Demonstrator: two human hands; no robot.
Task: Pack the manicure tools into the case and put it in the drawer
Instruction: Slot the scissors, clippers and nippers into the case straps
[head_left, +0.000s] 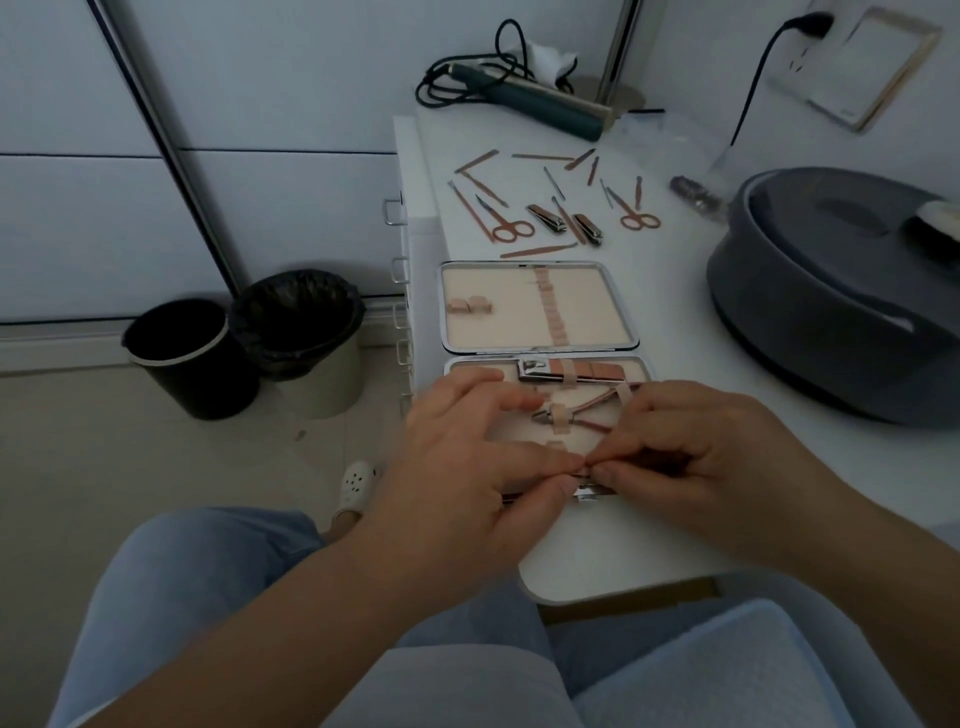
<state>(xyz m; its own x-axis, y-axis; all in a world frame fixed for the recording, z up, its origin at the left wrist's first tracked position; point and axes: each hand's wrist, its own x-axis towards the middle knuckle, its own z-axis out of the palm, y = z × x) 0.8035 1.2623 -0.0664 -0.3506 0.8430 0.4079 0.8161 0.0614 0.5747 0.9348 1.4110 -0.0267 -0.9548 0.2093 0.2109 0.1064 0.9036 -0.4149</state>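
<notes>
The manicure case (540, 299) lies open on the white table (670, 332). Its far half holds only empty elastic loops. In the near half, a nail clipper (540, 370) and a cuticle nipper (576, 413) sit under straps. My left hand (467, 457) and my right hand (701, 447) meet at the case's near edge. Their fingertips pinch a slim manicure tool (589, 491) there, which is mostly hidden by the fingers. Several loose tools lie beyond the case: scissors (511, 229), a second pair of scissors (640, 220), two clippers (546, 218), and files (537, 251).
A drawer unit with metal handles (393, 210) stands at the table's left side. A large grey round container (831, 291) fills the right of the table. A dark corded device (545, 104) lies at the back. Two bins (244, 338) stand on the floor to the left.
</notes>
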